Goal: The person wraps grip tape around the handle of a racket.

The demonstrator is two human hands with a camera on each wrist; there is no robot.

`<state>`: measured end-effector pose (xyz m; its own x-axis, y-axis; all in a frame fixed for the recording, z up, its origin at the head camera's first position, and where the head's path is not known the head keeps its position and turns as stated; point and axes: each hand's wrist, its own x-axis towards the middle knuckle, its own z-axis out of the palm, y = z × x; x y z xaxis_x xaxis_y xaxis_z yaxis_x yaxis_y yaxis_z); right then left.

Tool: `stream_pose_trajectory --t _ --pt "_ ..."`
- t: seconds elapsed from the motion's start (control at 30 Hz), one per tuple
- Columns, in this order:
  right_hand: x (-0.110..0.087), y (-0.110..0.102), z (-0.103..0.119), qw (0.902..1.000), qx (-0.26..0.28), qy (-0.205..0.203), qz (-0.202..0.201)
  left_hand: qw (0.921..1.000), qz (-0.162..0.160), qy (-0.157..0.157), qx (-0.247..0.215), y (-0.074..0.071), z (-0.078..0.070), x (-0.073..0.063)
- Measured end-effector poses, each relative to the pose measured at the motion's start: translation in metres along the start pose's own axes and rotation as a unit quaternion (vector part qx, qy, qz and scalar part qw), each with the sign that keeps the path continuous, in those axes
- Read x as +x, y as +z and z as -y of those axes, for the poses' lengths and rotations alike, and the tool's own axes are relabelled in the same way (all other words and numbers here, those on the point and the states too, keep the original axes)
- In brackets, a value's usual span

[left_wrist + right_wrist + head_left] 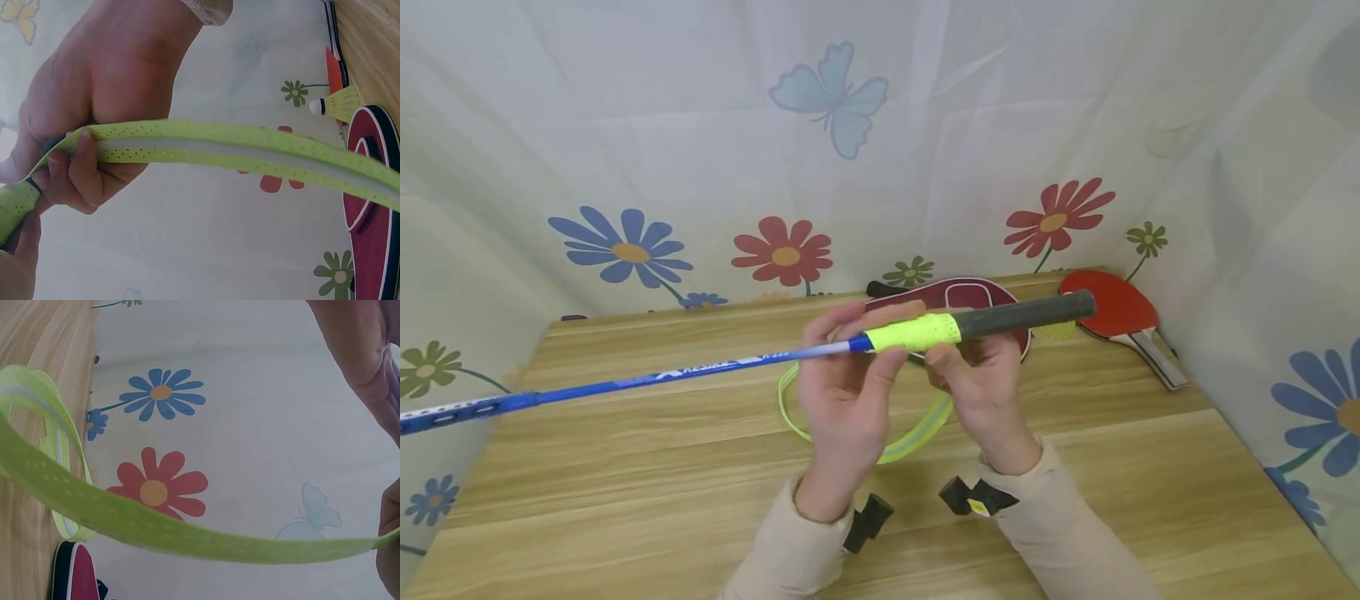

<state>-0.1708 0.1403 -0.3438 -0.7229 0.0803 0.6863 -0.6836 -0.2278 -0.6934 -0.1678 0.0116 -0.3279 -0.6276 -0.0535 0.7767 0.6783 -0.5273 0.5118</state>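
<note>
Blue-shafted, the racket slants across the middle of the frame, where we see the left hand gripping its wrapped part. Our right hand pinches yellow-green tape, which loops down towards the surface.

Lt-grn strip, prob. perforated, across flowery backdrop

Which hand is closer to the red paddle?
Right. In the head view, the right hand, pinching the yellow-green tape, is left of the paddle; the left hand, on the racket, is farther left, beyond the right hand.
</note>
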Motion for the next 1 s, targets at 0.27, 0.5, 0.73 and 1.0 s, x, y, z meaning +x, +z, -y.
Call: stream_pose_trajectory --t 0.27,0.5,0.73,1.0 --pt "-0.0004 0.0003 0.0000 0.9993 -0.029 -0.017 0.015 0.9990 -0.044 -0.007 0.007 -0.0035 -0.0009 0.0002" --pt "-0.0011 0.0017 0.0008 1.0000 0.000 0.004 -0.005 0.9968 -0.078 0.001 0.017 -0.0011 -0.0005 -0.0010" --pt "0.0019 0.0006 0.0008 0.9980 0.058 -0.010 0.021 0.9946 -0.099 -0.015 0.027 -0.0011 -0.0003 -0.0033" --pt "0.0009 0.0022 0.0019 0.9974 0.066 -0.010 0.028 0.9921 -0.123 -0.011 0.024 0.0023 0.0029 -0.0044"
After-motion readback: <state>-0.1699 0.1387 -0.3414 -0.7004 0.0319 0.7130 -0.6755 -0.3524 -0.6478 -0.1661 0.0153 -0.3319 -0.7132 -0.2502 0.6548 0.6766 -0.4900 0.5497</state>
